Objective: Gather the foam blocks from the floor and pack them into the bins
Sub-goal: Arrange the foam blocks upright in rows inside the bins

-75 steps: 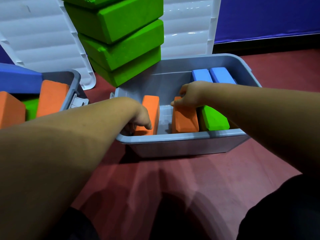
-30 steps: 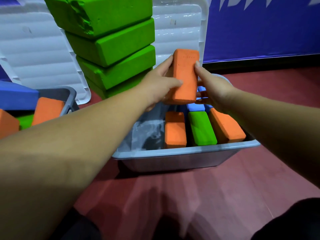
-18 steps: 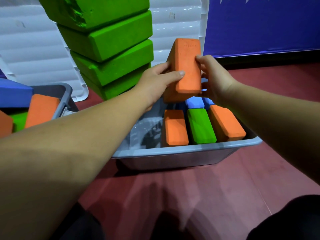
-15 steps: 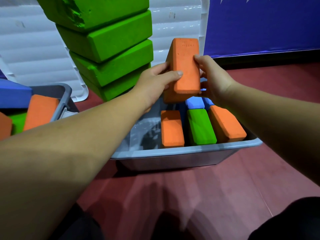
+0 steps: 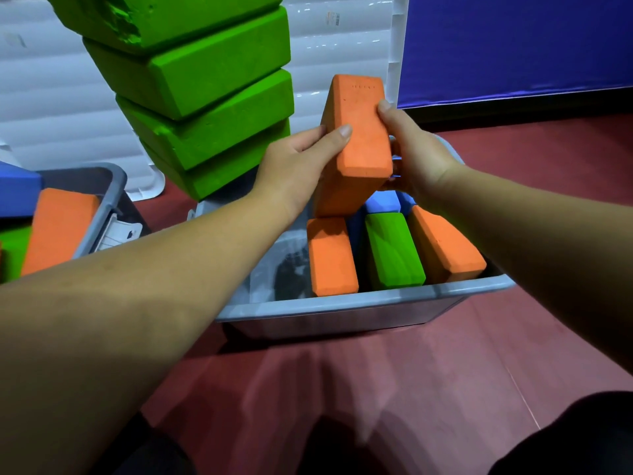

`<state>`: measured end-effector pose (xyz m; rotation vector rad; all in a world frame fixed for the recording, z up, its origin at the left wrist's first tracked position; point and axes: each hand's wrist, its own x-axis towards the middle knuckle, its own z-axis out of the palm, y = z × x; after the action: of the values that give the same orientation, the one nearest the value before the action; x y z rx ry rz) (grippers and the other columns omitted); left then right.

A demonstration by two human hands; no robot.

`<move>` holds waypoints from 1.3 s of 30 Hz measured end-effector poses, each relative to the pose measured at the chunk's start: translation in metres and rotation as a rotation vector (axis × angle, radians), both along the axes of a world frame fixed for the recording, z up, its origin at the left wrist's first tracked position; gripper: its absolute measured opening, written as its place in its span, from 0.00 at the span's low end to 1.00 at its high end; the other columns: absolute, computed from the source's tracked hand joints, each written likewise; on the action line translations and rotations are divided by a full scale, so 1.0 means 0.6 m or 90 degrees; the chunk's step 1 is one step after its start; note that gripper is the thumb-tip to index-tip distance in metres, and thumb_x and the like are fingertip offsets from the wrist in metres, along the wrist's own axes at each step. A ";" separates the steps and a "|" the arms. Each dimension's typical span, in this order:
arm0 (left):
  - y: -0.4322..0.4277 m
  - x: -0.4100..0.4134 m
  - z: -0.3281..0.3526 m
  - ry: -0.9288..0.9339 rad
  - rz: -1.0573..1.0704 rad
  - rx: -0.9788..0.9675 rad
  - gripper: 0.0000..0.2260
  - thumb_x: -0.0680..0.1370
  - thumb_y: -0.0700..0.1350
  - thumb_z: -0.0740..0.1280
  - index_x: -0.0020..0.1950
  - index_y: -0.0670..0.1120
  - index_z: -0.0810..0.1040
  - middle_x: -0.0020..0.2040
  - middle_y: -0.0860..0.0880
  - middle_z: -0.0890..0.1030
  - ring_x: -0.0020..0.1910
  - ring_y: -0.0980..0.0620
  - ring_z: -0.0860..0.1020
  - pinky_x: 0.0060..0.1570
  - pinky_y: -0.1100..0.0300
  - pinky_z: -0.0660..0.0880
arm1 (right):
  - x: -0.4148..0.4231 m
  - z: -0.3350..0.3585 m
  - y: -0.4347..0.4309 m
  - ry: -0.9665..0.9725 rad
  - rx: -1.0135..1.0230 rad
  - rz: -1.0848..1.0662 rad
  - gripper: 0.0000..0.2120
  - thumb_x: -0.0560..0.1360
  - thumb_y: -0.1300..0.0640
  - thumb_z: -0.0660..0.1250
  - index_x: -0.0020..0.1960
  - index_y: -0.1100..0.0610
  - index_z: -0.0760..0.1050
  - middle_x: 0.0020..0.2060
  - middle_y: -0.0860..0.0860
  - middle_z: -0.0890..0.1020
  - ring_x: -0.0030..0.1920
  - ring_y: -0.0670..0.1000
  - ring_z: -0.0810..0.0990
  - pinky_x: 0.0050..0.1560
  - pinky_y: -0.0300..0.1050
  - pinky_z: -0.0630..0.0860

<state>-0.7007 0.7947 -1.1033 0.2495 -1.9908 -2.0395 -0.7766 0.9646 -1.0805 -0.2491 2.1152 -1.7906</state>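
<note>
Since it left the bin: the orange block (image 5: pixel 359 132), lifted out of the near left gap, now hangs tilted above the grey bin (image 5: pixel 342 305).
Left hand (image 5: pixel 294 166): gripping the block's left side.
Right hand (image 5: pixel 418 159): pinching its right edge.
Meaning: probably being turned to fit upright beside the packed blocks (image 5: pixel 394 252).

Indoor play or activity room, I'd say, exact kind unclear. I'm low over a smooth dark red floor (image 5: pixel 411 389). Blue wall covering (image 5: pixel 513 46) with black skirting (image 5: pixel 513 109); grey plastic bins (image 5: pixel 342 307), white lids (image 5: pixel 41 97) propped behind, big coloured foam blocks (image 5: pixel 212 73) stacked.
</note>
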 end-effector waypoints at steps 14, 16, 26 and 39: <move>0.002 -0.041 -0.035 -0.394 0.038 -0.116 0.29 0.80 0.70 0.60 0.63 0.47 0.79 0.57 0.44 0.83 0.50 0.41 0.84 0.53 0.42 0.82 | -0.034 -0.049 -0.060 -0.035 0.210 0.015 0.16 0.80 0.43 0.65 0.49 0.57 0.80 0.44 0.56 0.84 0.42 0.56 0.85 0.47 0.52 0.84; 0.005 -0.035 -0.055 -0.490 -0.040 -0.114 0.32 0.81 0.71 0.57 0.74 0.49 0.73 0.69 0.44 0.77 0.63 0.35 0.78 0.63 0.33 0.74 | -0.041 -0.070 -0.063 -0.011 0.311 0.010 0.13 0.79 0.50 0.66 0.46 0.60 0.79 0.43 0.59 0.84 0.42 0.59 0.86 0.46 0.52 0.86; 0.009 -0.063 -0.124 -0.529 -0.151 0.007 0.22 0.81 0.60 0.68 0.70 0.48 0.77 0.63 0.45 0.84 0.62 0.44 0.83 0.67 0.43 0.77 | -0.056 -0.124 -0.032 0.212 0.613 0.143 0.31 0.74 0.36 0.73 0.71 0.50 0.72 0.61 0.56 0.77 0.61 0.57 0.78 0.59 0.49 0.74; -0.018 -0.009 -0.147 -0.580 -0.355 -0.003 0.24 0.76 0.51 0.77 0.69 0.45 0.78 0.61 0.41 0.85 0.57 0.41 0.86 0.62 0.36 0.79 | -0.079 -0.134 -0.018 0.178 0.578 0.173 0.38 0.71 0.34 0.74 0.76 0.42 0.67 0.65 0.52 0.78 0.54 0.53 0.75 0.56 0.47 0.72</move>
<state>-0.7062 0.7840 -1.1916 0.8244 -2.8374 -2.5327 -0.8240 0.9537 -1.1609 -0.5150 2.6783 -0.5561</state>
